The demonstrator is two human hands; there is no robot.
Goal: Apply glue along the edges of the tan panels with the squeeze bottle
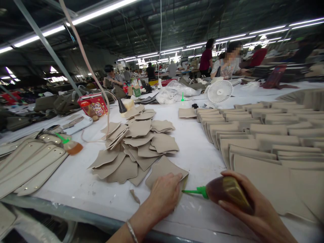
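My left hand point(164, 195) presses flat on a beige cut leather piece point(165, 168) at the near edge of the white table point(197, 145). My right hand point(253, 209) grips a brown glue bottle point(225, 191) with a green nozzle that points left at the piece's edge. Behind the piece spreads a loose pile of similar beige pieces point(139, 141). To the right lie overlapping rows of rectangular beige panels point(265, 135).
Long beige straps point(27, 165) and a second glue bottle point(71, 145) lie at the left. A small white fan point(219, 91), plastic bags point(174, 91) and a red box point(92, 104) stand further back. A hose point(86, 64) hangs down. Other people work at far tables.
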